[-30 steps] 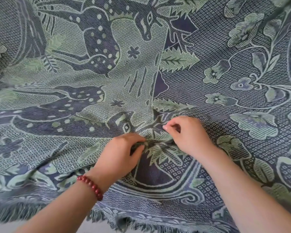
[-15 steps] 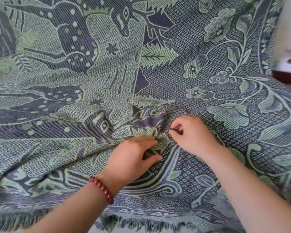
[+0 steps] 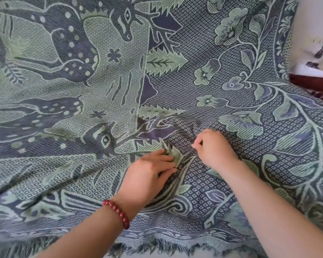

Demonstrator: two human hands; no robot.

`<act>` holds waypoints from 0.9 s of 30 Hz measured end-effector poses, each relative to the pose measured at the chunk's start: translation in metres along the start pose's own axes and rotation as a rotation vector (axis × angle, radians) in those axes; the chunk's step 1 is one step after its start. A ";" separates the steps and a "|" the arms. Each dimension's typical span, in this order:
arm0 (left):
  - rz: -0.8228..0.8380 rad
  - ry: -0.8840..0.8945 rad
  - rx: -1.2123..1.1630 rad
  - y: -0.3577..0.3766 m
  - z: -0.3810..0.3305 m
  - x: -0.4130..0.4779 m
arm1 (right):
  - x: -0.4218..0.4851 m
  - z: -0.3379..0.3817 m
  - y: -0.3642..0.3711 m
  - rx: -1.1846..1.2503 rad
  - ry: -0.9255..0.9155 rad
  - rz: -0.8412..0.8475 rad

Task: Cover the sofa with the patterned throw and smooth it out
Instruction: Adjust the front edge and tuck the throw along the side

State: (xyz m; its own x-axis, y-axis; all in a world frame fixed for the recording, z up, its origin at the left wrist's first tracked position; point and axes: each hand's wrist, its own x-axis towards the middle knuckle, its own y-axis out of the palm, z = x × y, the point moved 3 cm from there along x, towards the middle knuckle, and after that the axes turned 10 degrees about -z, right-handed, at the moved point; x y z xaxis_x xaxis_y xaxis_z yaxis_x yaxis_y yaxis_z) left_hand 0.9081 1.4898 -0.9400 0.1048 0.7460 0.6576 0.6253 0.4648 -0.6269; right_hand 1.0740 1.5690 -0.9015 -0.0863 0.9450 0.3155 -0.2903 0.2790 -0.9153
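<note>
Near the fringed front edge of the patterned throw, the left hand presses a bunched fold, fingers straight; the right hand pinches cloth beside it.

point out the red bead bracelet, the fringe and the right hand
red bead bracelet (image 3: 117, 213), head view, on the beads over the left wrist.
fringe (image 3: 157, 246), head view, on the tassels along the near edge.
right hand (image 3: 213, 148), head view, on the back of the hand, fingers pinching the throw (image 3: 231, 90).

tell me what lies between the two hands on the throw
In the head view, only a bunched fold of the patterned throw lies between the left hand and the right hand; no other object.
</note>
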 end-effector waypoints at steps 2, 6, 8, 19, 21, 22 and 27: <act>0.011 0.032 -0.051 0.007 -0.012 0.000 | 0.003 -0.006 -0.010 -0.030 0.036 0.030; 0.014 -0.010 -0.129 0.020 -0.026 -0.001 | 0.007 -0.015 -0.032 -0.051 0.059 -0.024; 0.027 -0.019 -0.118 0.020 -0.025 -0.002 | 0.002 -0.009 -0.029 -0.047 0.009 0.008; 0.017 -0.027 -0.100 0.024 -0.032 0.009 | -0.002 -0.015 -0.019 0.053 -0.078 -0.112; 0.008 0.017 -0.083 0.030 -0.038 0.010 | -0.002 -0.020 -0.022 0.075 -0.072 -0.140; 0.008 0.023 -0.068 0.032 -0.040 0.012 | -0.001 -0.024 -0.024 0.069 -0.063 -0.158; 0.083 -0.012 0.014 0.044 -0.046 0.027 | -0.004 -0.055 -0.034 -0.164 0.146 -0.166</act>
State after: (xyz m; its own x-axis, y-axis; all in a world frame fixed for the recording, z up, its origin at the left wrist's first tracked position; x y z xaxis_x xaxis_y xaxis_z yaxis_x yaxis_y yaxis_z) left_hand 0.9742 1.5080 -0.9303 0.1466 0.7878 0.5983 0.6043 0.4075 -0.6846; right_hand 1.1368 1.5648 -0.8851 0.0917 0.8951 0.4363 -0.1301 0.4451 -0.8860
